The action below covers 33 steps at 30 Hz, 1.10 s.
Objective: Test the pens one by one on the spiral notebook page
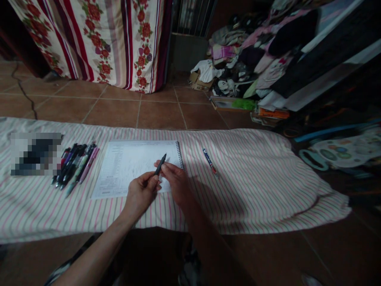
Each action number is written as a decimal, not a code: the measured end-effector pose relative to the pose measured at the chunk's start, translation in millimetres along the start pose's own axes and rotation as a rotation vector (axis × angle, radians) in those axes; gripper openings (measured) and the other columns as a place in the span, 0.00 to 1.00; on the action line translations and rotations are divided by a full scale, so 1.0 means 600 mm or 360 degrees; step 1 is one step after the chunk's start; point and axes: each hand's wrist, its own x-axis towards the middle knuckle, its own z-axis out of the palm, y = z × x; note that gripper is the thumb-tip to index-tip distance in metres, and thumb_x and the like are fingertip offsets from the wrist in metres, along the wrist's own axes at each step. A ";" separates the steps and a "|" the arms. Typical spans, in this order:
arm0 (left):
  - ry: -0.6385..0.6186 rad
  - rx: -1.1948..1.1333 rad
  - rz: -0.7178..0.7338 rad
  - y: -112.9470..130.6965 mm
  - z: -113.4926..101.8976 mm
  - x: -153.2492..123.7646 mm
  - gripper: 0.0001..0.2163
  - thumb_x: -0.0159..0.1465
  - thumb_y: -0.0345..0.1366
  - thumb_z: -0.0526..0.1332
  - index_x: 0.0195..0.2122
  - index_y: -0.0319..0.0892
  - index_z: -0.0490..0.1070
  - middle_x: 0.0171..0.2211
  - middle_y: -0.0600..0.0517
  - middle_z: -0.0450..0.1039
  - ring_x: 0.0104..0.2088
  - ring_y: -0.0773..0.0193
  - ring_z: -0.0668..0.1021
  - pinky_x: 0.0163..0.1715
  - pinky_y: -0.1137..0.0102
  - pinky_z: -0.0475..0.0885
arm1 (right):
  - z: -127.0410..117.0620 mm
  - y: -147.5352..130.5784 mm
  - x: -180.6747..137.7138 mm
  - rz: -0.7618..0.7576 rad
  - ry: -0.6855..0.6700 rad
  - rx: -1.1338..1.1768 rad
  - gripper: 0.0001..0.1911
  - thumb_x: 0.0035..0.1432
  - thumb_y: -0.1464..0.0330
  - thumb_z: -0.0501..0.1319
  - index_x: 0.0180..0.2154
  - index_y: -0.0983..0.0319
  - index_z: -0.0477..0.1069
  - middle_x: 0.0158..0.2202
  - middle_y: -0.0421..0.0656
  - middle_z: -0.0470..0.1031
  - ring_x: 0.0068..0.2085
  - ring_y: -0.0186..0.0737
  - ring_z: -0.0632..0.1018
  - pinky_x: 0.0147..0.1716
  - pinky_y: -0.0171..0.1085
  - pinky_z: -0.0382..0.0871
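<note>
A dark pen (pixel 161 163) is held between both hands above a spiral notebook (pixel 113 159), its pointed end up and away from me. My left hand (pixel 143 186) is closed round the pen's lower part. The fingers of my right hand (pixel 175 178) pinch it nearer the upper end. Under the hands the notebook lies open at a mostly pale page, with its black coil along the right edge. To the right of it, a blue, white and red pen (pixel 210 162) rests alone on the striped cloth.
Several pens (pixel 74 165) lie side by side left of the notebook, beside a blurred-out item (pixel 35 154). A striped cloth (pixel 268 178) covers the surface. Beyond are a tiled floor (pixel 119 104), a flowered curtain (pixel 98 39) and heaped clothes (pixel 253 55).
</note>
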 end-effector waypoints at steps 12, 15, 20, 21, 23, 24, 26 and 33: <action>-0.0210 -0.0250 -0.0169 0.008 0.000 -0.005 0.13 0.53 0.41 0.65 0.32 0.36 0.73 0.20 0.53 0.72 0.21 0.71 0.73 0.25 0.75 0.67 | -0.001 -0.004 0.001 0.0102 -0.0048 0.0227 0.16 0.48 0.59 0.64 0.35 0.64 0.75 0.23 0.39 0.71 0.23 0.31 0.70 0.20 0.31 0.63; -0.0228 -0.0211 -0.0138 0.003 0.000 -0.005 0.13 0.54 0.42 0.64 0.30 0.36 0.72 0.19 0.54 0.71 0.20 0.72 0.72 0.25 0.75 0.66 | 0.000 -0.008 -0.001 0.0141 -0.0126 0.0218 0.17 0.48 0.57 0.63 0.35 0.64 0.73 0.17 0.34 0.65 0.17 0.30 0.67 0.15 0.31 0.60; -0.0154 -0.0208 -0.0163 0.003 0.001 -0.004 0.11 0.52 0.40 0.65 0.31 0.36 0.72 0.20 0.53 0.72 0.20 0.70 0.73 0.24 0.75 0.66 | -0.002 -0.004 0.002 -0.0121 0.0092 -0.0359 0.16 0.53 0.59 0.59 0.36 0.64 0.74 0.25 0.40 0.73 0.25 0.33 0.74 0.24 0.33 0.67; -0.0152 -0.0260 -0.0205 0.008 0.001 -0.004 0.11 0.52 0.39 0.65 0.30 0.36 0.72 0.20 0.53 0.72 0.20 0.70 0.73 0.23 0.75 0.66 | -0.003 -0.002 0.002 -0.0210 0.0145 -0.0537 0.16 0.54 0.60 0.58 0.39 0.63 0.74 0.27 0.41 0.75 0.27 0.35 0.75 0.28 0.33 0.68; -0.0132 -0.0371 -0.0287 0.020 -0.002 -0.003 0.10 0.52 0.38 0.64 0.29 0.35 0.71 0.19 0.52 0.72 0.19 0.68 0.74 0.22 0.74 0.65 | -0.002 0.001 -0.001 -0.0387 0.0220 -0.0847 0.17 0.56 0.63 0.56 0.45 0.62 0.71 0.29 0.42 0.77 0.30 0.36 0.77 0.32 0.35 0.70; -0.0101 -0.0404 -0.0318 0.027 -0.004 -0.003 0.10 0.53 0.38 0.64 0.29 0.35 0.71 0.18 0.52 0.72 0.18 0.67 0.74 0.21 0.74 0.65 | -0.002 0.001 -0.003 -0.0487 0.0233 -0.0981 0.17 0.57 0.65 0.55 0.48 0.61 0.70 0.30 0.42 0.78 0.31 0.36 0.77 0.34 0.35 0.70; -0.0049 -0.0429 -0.0365 0.039 -0.009 -0.002 0.09 0.54 0.37 0.61 0.28 0.35 0.71 0.17 0.52 0.71 0.18 0.66 0.74 0.20 0.74 0.64 | -0.001 0.001 -0.008 -0.0712 0.0194 -0.1226 0.16 0.58 0.68 0.54 0.48 0.60 0.69 0.31 0.42 0.78 0.33 0.36 0.77 0.38 0.36 0.70; -0.0189 -0.0369 -0.0341 0.049 -0.014 -0.003 0.10 0.54 0.39 0.60 0.24 0.36 0.71 0.15 0.53 0.67 0.16 0.70 0.69 0.19 0.75 0.60 | -0.004 0.003 -0.012 -0.1121 -0.0181 -0.1733 0.20 0.59 0.76 0.49 0.51 0.60 0.67 0.43 0.45 0.76 0.44 0.38 0.74 0.46 0.37 0.67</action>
